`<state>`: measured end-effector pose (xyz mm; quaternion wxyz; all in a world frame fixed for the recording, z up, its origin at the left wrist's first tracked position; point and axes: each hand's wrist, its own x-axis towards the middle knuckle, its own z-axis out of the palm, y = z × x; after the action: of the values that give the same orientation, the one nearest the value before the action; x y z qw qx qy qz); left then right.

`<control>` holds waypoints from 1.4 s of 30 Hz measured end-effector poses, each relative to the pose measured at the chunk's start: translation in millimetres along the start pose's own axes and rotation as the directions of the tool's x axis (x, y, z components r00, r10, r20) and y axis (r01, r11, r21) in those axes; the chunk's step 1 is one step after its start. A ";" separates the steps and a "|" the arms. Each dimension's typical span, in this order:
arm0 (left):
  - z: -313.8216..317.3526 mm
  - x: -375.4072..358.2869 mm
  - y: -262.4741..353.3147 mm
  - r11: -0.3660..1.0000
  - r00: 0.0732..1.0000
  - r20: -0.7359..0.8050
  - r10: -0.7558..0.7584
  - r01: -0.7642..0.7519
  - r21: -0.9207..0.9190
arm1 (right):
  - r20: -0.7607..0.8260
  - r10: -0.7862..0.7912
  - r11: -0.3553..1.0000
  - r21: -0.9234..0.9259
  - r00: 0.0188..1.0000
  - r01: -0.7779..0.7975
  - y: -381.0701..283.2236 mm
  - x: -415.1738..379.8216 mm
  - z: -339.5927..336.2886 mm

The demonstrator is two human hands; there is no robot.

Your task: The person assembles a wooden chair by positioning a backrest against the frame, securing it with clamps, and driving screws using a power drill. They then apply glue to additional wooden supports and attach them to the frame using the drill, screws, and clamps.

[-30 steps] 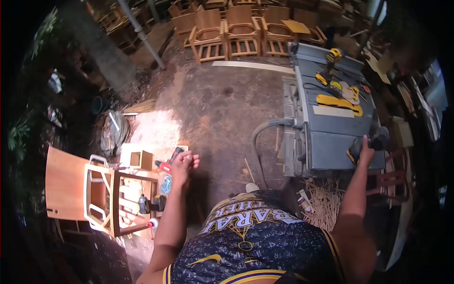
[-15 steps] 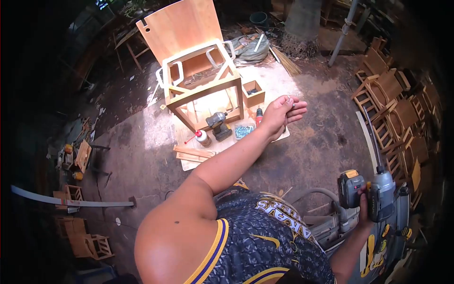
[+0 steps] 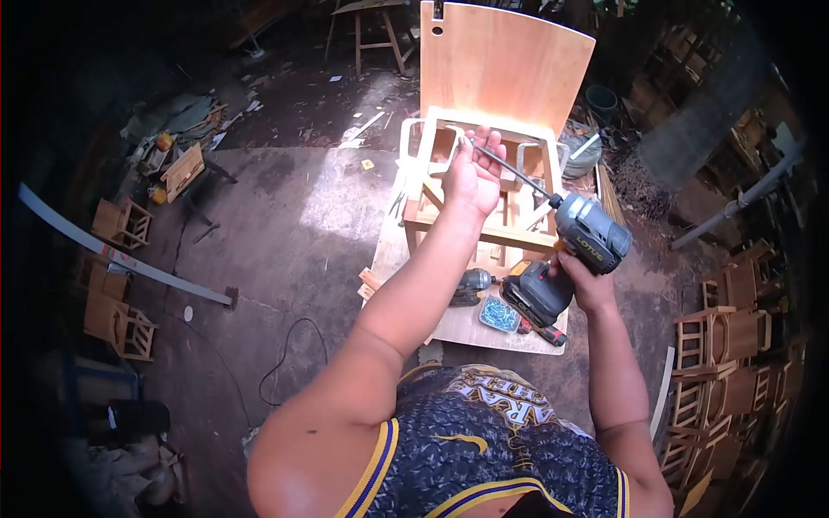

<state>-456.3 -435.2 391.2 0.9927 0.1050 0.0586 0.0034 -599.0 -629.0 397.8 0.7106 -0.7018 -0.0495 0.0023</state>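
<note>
My right hand (image 3: 587, 281) grips a cordless impact driver (image 3: 596, 233) by its handle. Its long bit (image 3: 522, 180) reaches up and left to the fingers of my left hand (image 3: 475, 177). The left palm faces up, thumb and fingertips pinched close to the bit's tip; something small may be between them, too small to name. Both hands are over a wooden chair frame (image 3: 423, 211) with white looped armrests and a broad wooden panel (image 3: 509, 73) standing at its far side.
A low board (image 3: 458, 332) supports the frame, a second driver (image 3: 471, 285), a clear box of bluish screws (image 3: 499, 315) and a red-black tool (image 3: 553, 334). Wooden chairs (image 3: 730, 337) line the right. A pale curved strip (image 3: 129, 259) crosses the left; a cable (image 3: 281, 367) lies on the floor.
My right hand has brought the impact driver up from the lower right to the chair frame. My left hand has moved over the frame, and the bit now meets its fingers. The view has shifted.
</note>
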 end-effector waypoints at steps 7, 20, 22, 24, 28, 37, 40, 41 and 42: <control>-23.3 37.8 -14.8 0.979 0.981 0.017 0.193 -0.193 0.064 | 0.177 0.162 0.963 0.186 0.971 -0.195 27.4 71.6 -37.1; -29.5 75.0 -52.5 0.950 0.957 -0.040 0.289 -0.281 0.133 | 0.414 0.315 0.798 0.371 0.854 -0.475 64.4 138.6 -97.5; -36.6 85.7 -49.5 0.954 0.961 -0.017 0.275 -0.270 0.131 | 0.405 0.321 0.785 0.391 0.856 -0.480 66.9 144.3 -91.1; -46.5 96.2 -44.0 0.965 0.969 0.004 0.247 -0.246 0.093 | 0.396 0.329 0.775 0.406 0.857 -0.485 65.7 145.5 -83.1; -57.2 106.6 -36.7 0.971 0.974 -0.009 0.228 -0.226 0.077 | 0.382 0.365 0.747 0.423 0.849 -0.512 66.8 145.3 -68.8; -104.1 163.6 -19.8 0.926 0.988 -0.147 0.044 0.014 0.376 | 0.354 0.470 0.675 0.447 0.809 -0.588 83.3 194.0 -50.0; -115.7 213.6 -14.9 0.936 0.986 -0.168 -0.008 0.066 0.345 | 0.338 0.499 0.606 0.522 0.798 -0.600 91.3 218.0 -38.1; -118.6 225.2 -12.6 0.941 0.982 -0.177 -0.058 0.113 0.319 | 0.336 0.501 0.605 0.523 0.798 -0.600 95.7 225.4 -36.9; -117.9 230.0 -10.0 0.919 0.981 -0.177 -0.074 0.136 0.370 | 0.381 0.485 0.540 0.577 0.787 -0.613 100.5 233.3 -35.6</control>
<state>-241.7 -416.0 248.1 0.9443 0.2918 0.1427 -0.0532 -357.6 -646.0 312.9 0.8696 -0.3707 0.1156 0.3050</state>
